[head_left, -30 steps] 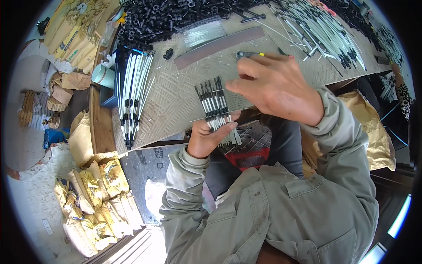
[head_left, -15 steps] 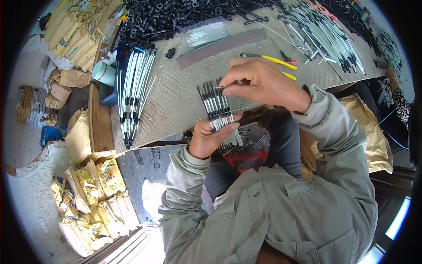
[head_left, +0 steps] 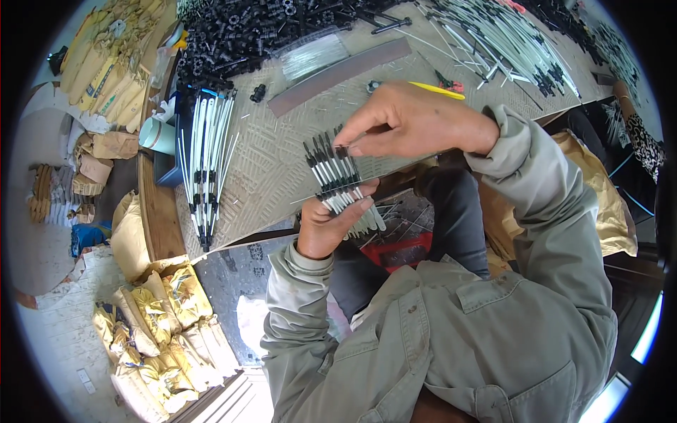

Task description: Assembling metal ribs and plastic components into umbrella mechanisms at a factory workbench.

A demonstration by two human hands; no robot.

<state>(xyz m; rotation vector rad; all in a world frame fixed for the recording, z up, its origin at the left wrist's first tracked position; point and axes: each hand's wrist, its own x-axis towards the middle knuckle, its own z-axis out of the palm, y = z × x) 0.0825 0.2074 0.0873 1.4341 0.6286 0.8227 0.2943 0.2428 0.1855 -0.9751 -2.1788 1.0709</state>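
Note:
My left hand [head_left: 326, 227] is wrapped round the lower part of a fanned bundle of white rods with black fittings [head_left: 334, 169], held tilted over the table's near edge. A thin strand [head_left: 310, 199] lies across the rods just above my thumb. My right hand [head_left: 423, 121] is at the bundle's upper right, thumb and forefinger pinched at the black tips. Whatever sits in that pinch is too small to make out. Behind the right hand, yellow-handled pliers [head_left: 438, 90] are partly hidden.
Black plastic fittings [head_left: 240, 35] are heaped at the back. A packet of clear strands [head_left: 314, 58] lies beyond a flat brown strip [head_left: 338, 77]. White rods lie in a left bundle [head_left: 208, 148] and a right pile [head_left: 493, 42]. Another person's arm [head_left: 627, 116] shows at far right.
The whole view has shifted a little. Both hands and the bundle appear slightly further left, and the right hand covers more of the pliers. Its pinch stays at the black tips.

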